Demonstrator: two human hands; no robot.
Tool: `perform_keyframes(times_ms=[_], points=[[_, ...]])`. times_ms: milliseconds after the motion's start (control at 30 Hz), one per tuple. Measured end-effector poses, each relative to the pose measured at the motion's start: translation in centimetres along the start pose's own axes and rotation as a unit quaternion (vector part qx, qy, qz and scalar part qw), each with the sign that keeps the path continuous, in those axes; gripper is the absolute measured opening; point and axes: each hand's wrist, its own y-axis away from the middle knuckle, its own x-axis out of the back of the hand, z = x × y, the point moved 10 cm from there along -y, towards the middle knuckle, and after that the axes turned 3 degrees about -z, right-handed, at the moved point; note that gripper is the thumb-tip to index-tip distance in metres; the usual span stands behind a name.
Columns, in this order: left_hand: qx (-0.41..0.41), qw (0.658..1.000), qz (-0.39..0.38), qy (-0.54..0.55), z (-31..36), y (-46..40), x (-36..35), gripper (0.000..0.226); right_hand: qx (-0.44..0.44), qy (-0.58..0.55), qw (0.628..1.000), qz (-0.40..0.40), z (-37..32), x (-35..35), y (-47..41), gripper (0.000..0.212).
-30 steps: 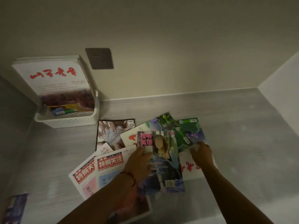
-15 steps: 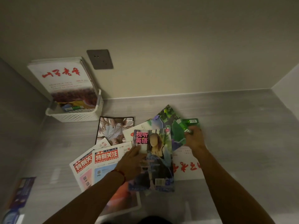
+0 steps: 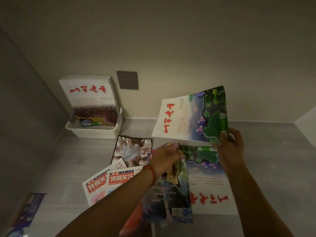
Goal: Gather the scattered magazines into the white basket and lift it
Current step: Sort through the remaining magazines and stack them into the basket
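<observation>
While my right hand is pinching the lower right corner of a landscape-cover magazine with red script, I am holding it raised and tilted above the spread, clear of the surface. My left hand is hovering low over the scattered pile with fingers loosely spread, gripping nothing that I can see; a red cord is sitting around that wrist. Under it a portrait-cover magazine is lying on top of the others. To its right a second landscape magazine is lying flat with its red title toward me. To the left, two issues with red banner titles are fanned and overlapping, and behind them a cover showing many joined hands is lying near the basket. All of these are resting on the grey table. In the far left corner the white basket is standing against the wall, with a white magazine with red lettering standing upright in it and leaning back. A grey wall socket is sitting just right of it. One blue booklet is lying apart at the lower left edge.
</observation>
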Motion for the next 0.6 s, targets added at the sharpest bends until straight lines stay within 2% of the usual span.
perform_keyframes(times_ms=[33,100,167,233,333,400,467,533,600], points=[[0.027,0.993,-0.003,0.112,0.1,-0.5,0.1,0.026,-0.025,-0.024,0.999,-0.016,0.6,-1.9,1.1,0.018],[0.027,0.949,0.012,0.315,0.6,-0.5,1.5,0.038,-0.072,-0.123,0.986,-0.082,2.4,-6.9,3.8,0.027],[-0.027,0.917,0.097,0.386,0.7,0.0,5.9,0.040,-0.114,-0.199,0.960,-0.163,4.0,-12.4,6.7,0.034],[-0.060,0.920,0.174,0.347,0.3,1.4,11.3,0.044,-0.138,-0.178,0.952,-0.207,5.1,-16.6,8.7,0.040],[-0.091,0.940,0.211,0.251,0.1,3.6,19.0,0.043,-0.171,-0.128,0.954,-0.210,6.5,-20.7,9.4,0.040],[-0.124,0.956,0.206,0.170,1.3,5.0,24.0,0.043,-0.180,-0.109,0.959,-0.189,6.4,-22.7,8.3,0.064],[-0.142,0.967,0.189,0.096,2.7,5.9,28.6,0.047,-0.139,-0.026,0.972,-0.188,4.7,-25.2,6.3,0.088],[-0.155,0.975,0.156,0.031,4.0,6.1,32.4,0.046,-0.099,0.042,0.968,-0.225,2.9,-29.1,4.9,0.098],[-0.167,0.979,0.117,-0.025,5.1,6.0,35.4,0.046,-0.067,0.062,0.953,-0.288,1.4,-34.2,4.4,0.097]])
